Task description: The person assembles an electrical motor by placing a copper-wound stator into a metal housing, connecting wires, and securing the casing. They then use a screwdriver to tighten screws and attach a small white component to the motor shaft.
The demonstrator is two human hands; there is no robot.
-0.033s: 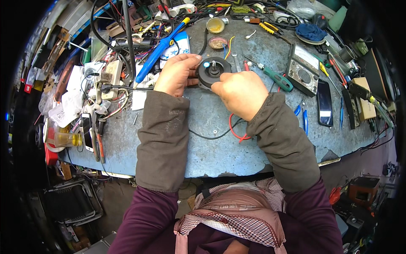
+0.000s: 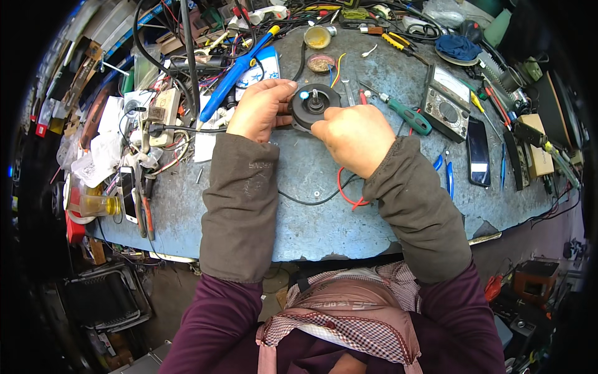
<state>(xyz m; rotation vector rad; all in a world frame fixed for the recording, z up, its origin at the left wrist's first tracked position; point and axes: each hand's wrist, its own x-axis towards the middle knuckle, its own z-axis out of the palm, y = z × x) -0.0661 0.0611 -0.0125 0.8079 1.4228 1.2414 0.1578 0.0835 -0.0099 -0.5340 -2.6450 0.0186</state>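
Observation:
Between my hands sits a round black motor with a metal shaft standing up from its centre and a small white-and-blue spot on its face. My left hand grips its left side, thumb at the upper rim and fingers curled around the edge. At the right rim, my right hand is closed in a pinch, its fingertips partly hidden beneath the hand. Yellow and blue wires rise behind the motor. A red wire and a black wire lie on the blue workbench, below my right hand.
To the right are a green-handled screwdriver, an analog multimeter and a dark phone. Behind the motor stand two small round tins, one a yellowish pot. A blue soldering tool and cluttered cables and parts fill the left.

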